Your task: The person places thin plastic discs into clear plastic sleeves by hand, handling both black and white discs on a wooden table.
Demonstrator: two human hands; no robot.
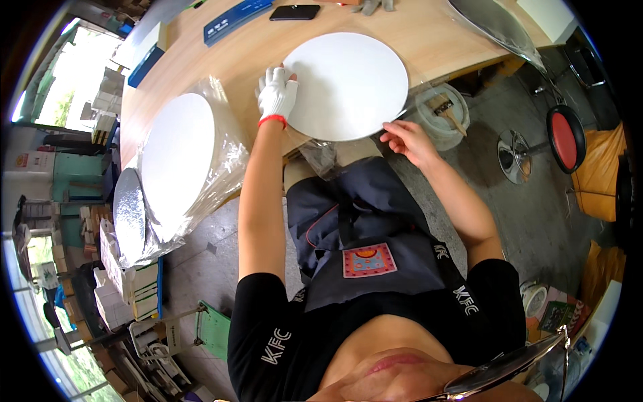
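A large white round board (345, 84) lies on the table, its near edge reaching over the table's front. My left hand (276, 95), in a white glove with a red cuff and bare fingertips, rests on the board's left rim with its fingers stretched out. At the near right rim is my bare right hand (405, 139), thumb and forefinger pinched together, the other fingers curled. Whether they grip the rim or a thin film there, I cannot tell. Crumpled clear plastic (320, 157) hangs below the board, above my lap.
Left, more white discs (179, 161) lie in a clear plastic bag, beside a silvery disc (129, 211). Beyond are a blue box (236, 21), a phone (295, 12) and grey gloves (372, 6). A bucket (435, 130) with a brush (450, 115) and a red-seated stool (566, 139) stand right.
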